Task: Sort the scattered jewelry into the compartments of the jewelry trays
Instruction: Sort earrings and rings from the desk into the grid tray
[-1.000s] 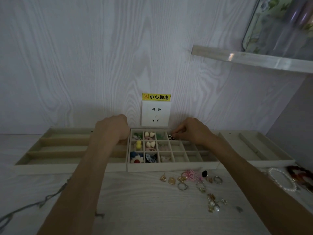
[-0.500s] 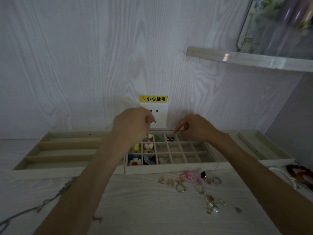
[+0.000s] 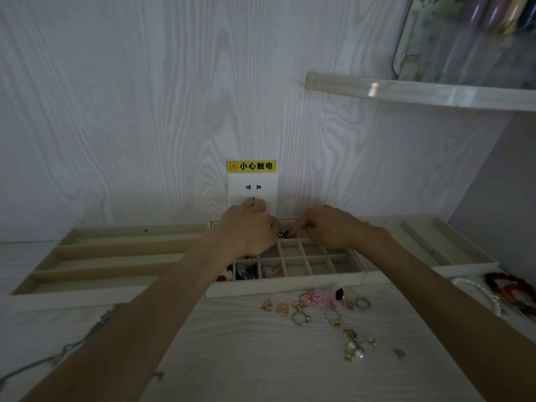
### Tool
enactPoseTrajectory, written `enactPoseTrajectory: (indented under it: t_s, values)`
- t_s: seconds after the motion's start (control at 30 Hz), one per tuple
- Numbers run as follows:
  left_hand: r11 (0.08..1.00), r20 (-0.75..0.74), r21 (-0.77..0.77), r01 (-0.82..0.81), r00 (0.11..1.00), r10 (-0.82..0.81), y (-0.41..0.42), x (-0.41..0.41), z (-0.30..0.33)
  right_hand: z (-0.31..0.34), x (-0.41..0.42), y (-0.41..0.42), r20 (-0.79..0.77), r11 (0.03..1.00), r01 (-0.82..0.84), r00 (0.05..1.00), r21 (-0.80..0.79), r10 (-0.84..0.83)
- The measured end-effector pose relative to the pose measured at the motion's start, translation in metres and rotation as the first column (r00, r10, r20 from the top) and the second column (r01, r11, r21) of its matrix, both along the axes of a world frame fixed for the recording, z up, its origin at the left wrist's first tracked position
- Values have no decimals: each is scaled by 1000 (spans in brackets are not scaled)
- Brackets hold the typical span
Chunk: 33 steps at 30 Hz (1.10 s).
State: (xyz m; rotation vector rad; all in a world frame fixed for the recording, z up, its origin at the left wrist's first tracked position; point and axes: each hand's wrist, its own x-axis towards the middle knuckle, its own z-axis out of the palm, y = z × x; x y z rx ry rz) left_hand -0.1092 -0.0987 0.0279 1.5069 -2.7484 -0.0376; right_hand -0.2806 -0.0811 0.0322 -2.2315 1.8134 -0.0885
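- Right now both hands meet over the back row of the gridded jewelry tray (image 3: 290, 281) at the middle of the frame.
- Left hand (image 3: 246, 227) hovers knuckles-up over the tray's left compartments; its fingers curl downward, and I cannot tell whether they hold anything.
- Right hand (image 3: 327, 227) sits just to the right, fingertips drawn together close to a small black-and-white earring pair (image 3: 283, 234) in a back-row compartment; whether they actually pinch it, I cannot tell.
- Colourful pieces (image 3: 246, 271) fill the front-left cells, partly under the left forearm.
- Scattered jewelry (image 3: 324, 311) lies on the table below the tray: pendants, rings, a pink chain, pearl bits.
- Long-slot tray (image 3: 116, 256) lies at centre left, another tray (image 3: 435, 245) at right.
- Pearl bracelet (image 3: 481, 294) and red bead bracelet (image 3: 510, 288) rest at the right edge.
- Wall socket (image 3: 252, 190) with a yellow warning label (image 3: 251, 165) stands behind the hands.
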Motion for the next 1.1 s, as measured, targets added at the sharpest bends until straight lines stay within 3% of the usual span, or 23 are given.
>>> enactPoseTrajectory:
  t_s: [0.37, 0.93, 1.1]
  values:
    - [999, 105, -2, 33, 994, -33, 5, -9, 1, -2, 5, -4, -81, 999, 7, 997, -38, -10]
    - [999, 107, 10, 51, 993, -51, 0, -7, 2, 10, 7, -6, -93, 998, 5, 996, -55, -11]
    - [997, 56, -2, 79, 995, -79, -1, -8, 3, 8, 7, -7, -35, 978, 84, 995, -188, -93]
